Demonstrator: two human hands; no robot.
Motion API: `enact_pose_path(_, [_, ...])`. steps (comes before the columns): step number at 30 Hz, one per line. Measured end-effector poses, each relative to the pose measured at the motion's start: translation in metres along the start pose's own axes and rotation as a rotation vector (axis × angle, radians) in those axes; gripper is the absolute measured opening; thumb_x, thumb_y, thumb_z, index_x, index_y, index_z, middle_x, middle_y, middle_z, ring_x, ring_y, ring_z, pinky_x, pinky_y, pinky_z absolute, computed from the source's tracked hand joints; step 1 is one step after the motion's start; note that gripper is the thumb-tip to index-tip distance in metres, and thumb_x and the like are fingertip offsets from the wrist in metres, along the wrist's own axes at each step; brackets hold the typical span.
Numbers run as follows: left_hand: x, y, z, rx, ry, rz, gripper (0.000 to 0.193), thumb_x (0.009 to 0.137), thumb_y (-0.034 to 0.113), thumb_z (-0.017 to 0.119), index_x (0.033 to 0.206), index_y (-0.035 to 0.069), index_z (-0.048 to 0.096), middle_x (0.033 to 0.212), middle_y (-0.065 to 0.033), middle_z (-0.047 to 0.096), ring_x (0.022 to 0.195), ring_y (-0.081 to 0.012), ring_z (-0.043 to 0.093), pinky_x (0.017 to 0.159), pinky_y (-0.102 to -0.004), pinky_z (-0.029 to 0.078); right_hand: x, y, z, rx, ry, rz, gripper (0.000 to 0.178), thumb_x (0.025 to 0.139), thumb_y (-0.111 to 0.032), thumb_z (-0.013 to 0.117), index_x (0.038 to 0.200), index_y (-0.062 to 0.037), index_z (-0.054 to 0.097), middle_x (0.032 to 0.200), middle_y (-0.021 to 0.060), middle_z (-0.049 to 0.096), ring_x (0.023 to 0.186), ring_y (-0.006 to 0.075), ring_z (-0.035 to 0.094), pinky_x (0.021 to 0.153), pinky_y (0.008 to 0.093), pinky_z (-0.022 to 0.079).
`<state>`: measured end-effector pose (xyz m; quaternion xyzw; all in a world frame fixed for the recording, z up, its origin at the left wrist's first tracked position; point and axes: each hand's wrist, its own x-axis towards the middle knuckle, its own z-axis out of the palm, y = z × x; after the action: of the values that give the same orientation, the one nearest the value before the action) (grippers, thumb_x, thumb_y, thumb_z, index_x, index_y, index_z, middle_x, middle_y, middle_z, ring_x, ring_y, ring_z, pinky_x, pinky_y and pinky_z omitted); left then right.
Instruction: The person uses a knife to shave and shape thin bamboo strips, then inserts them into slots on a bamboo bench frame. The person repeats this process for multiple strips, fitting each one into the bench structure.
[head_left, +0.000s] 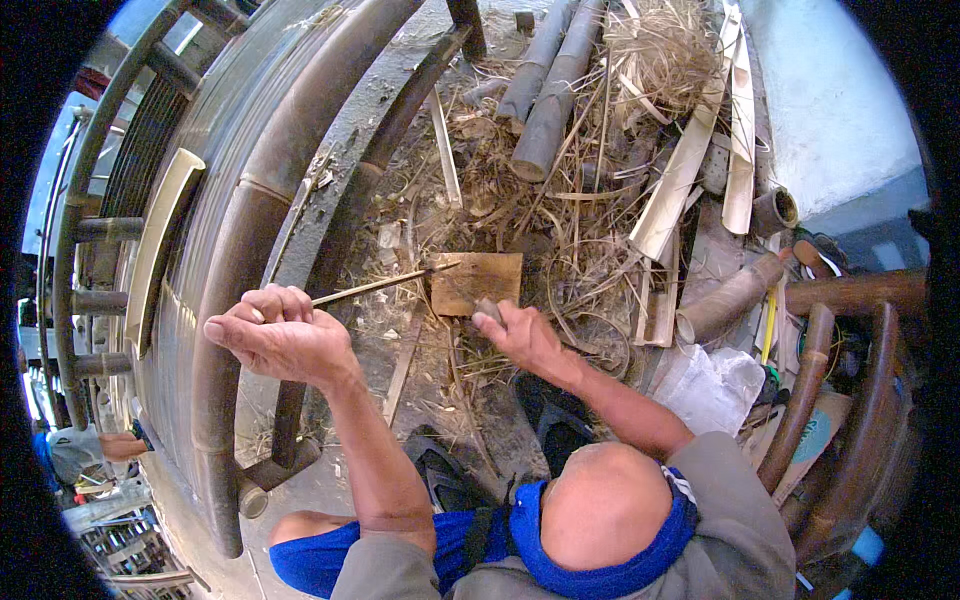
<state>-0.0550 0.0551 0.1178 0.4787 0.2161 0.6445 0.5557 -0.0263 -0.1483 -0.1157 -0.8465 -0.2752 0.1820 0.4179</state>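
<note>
My left hand (pixel 285 335) is raised beside the bamboo bench, fingers curled round one end of a thin bamboo strip (pixel 375 288). The strip slants to the right, and its far tip rests over a flat brown wooden block (pixel 500 268) on the ground. At the block's near edge, my right hand (pixel 525 338) grips the short handle of a knife (pixel 487 308). Its thin blade points up and left across the block, close beneath the strip; whether the two touch I cannot tell.
A bamboo bench (pixel 270 190) stands close on the left, with a split bamboo piece (pixel 165 250) on it. Bamboo poles (pixel 560 95), split lengths (pixel 690 165) and a heap of shavings (pixel 660 50) lie ahead. A white plastic bag (pixel 710 388) and bamboo furniture (pixel 845 430) are on the right.
</note>
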Motion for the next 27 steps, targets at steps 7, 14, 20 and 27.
enact_pose_path(7, [0.004,-0.011,-0.013,0.035,-0.001,0.094,0.053,0.104,0.054,0.045,0.07,0.016,0.033,0.055,0.0041,0.028,0.045,-0.0072,0.026,0.039,-0.0235,0.022,-0.006,0.004,-0.009,0.068,-0.029,0.2,0.056,0.097,-0.053,0.054,0.098,0.0017,0.066,0.082,0.0309,0.066,0.079,0.0502,0.066,0.07,0.0545,0.051])
enact_pose_path(14, [-0.06,-0.114,-0.098,0.384,0.131,-0.299,0.031,0.105,0.035,0.051,0.102,0.005,0.049,0.081,-0.0089,0.06,0.076,-0.0191,0.061,0.066,-0.0325,0.055,-0.017,0.025,-0.008,0.637,-0.23,0.586,0.057,0.098,-0.06,0.053,0.089,-0.0039,0.061,0.067,0.0074,0.063,0.054,0.0214,0.062,0.052,0.0388,0.051])
enact_pose_path(20, [-0.12,-0.176,-0.199,0.082,0.409,-0.9,0.045,0.104,0.044,0.049,0.095,0.0,0.055,0.085,-0.0118,0.066,0.074,-0.0256,0.068,0.063,-0.0395,0.062,-0.034,0.023,-0.017,0.833,-0.18,0.701,0.046,0.098,-0.054,0.058,0.095,-0.0074,0.056,0.067,0.0032,0.058,0.05,0.015,0.057,0.044,0.0308,0.049])
enact_pose_path(27, [-0.127,-0.166,-0.205,0.602,0.062,-1.161,0.049,0.101,0.045,0.054,0.08,0.002,0.06,0.072,-0.012,0.065,0.061,-0.0256,0.064,0.05,-0.0386,0.048,-0.047,0.038,-0.02,0.617,-0.164,0.547,0.044,0.098,-0.049,0.061,0.101,-0.0056,0.056,0.07,0.0035,0.058,0.051,0.0127,0.058,0.045,0.0289,0.05])
